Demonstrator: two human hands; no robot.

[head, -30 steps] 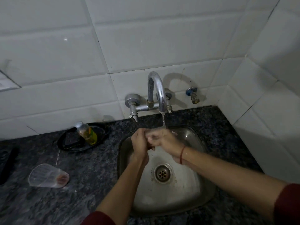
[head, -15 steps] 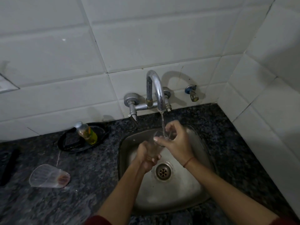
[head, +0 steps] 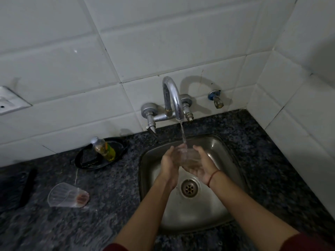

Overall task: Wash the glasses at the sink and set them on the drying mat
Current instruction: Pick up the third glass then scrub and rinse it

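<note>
- Both hands are working one clear glass [head: 188, 157] under the running water [head: 183, 134], right over the sink [head: 228, 160]. The left hand [head: 169, 160] is cupping around its side and the right hand [head: 201, 166] is cradling it from below with fingers curling up, so both are gripping it.
- Biggest worry imo: wet glass plus wet palms is getting slippery, and if it's squirting out it's dropping onto steel near the drain [head: 189, 188].
- The tap [head: 172, 98] spout is hanging close above, so lifting carelessly is risking a knock on the rim.
- The second glass [head: 68, 195] is lying on its side on the counter [head: 112, 196], reddish residue in it. An elbow swinging left could be rolling it around.
- I'm not spotting the drying mat anywhere, so the carry could be dripping water across the counter.
</note>
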